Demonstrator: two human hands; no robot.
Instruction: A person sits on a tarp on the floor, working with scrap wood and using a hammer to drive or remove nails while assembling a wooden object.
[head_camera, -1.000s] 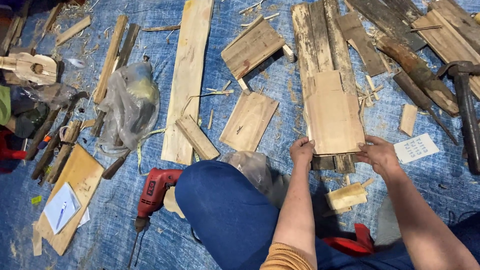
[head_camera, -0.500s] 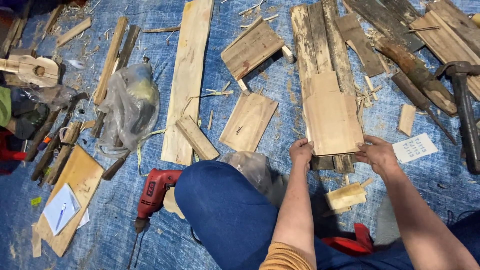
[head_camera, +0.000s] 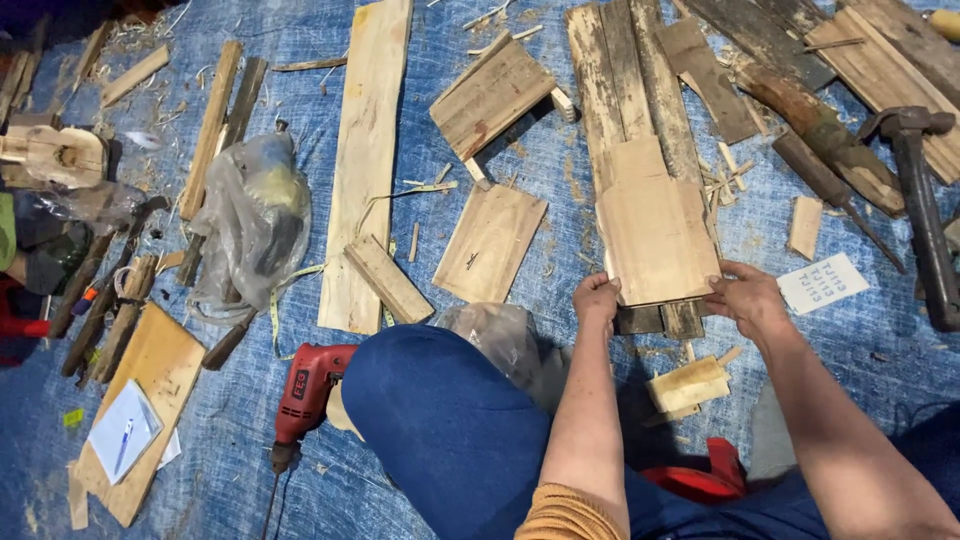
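Seemingly flat, wood panel (head_camera: 655, 235) gripped between both hands (head_camera: 672, 300)

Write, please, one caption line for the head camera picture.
Both hands, left hand and right hand, grip a pale wooden board laid on dark planks over a blue tarp.

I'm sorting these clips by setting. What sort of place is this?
Probably an informal woodworking spot on the ground: a blue tarp strewn with planks and offcuts, a red power drill and a hammer. Both hands, left and right, grip a pale board.
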